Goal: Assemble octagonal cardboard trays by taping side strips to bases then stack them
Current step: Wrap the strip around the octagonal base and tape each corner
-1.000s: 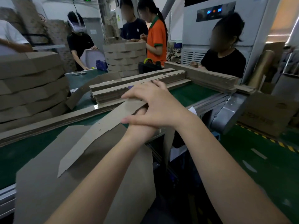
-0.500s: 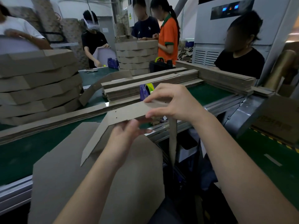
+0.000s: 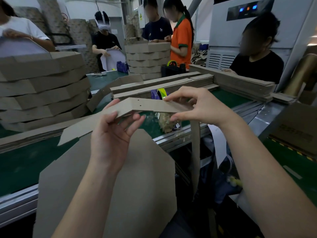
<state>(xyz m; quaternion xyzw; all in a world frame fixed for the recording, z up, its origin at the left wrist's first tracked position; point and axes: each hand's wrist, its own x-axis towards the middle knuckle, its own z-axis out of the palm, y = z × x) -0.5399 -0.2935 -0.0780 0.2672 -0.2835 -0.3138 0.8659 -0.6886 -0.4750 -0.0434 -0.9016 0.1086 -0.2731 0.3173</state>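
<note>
**Creased side strip (image 3: 151,107) held in both hands above an octagonal base (image 3: 120,177).**
The left hand (image 3: 113,133) pinches the side strip beside a fold, thumb on the outer face, fingers curled beneath; the right hand (image 3: 204,107) pinches it further along, fingertips on the upper edge, thumb below; one end slopes down over the octagonal base, which lies on the green belt (image 3: 20,162) and overhangs its near edge; the other end hangs past the right wrist; a tape dispenser (image 3: 158,93) stands behind; finished trays (image 3: 42,88) are stacked at left.
</note>
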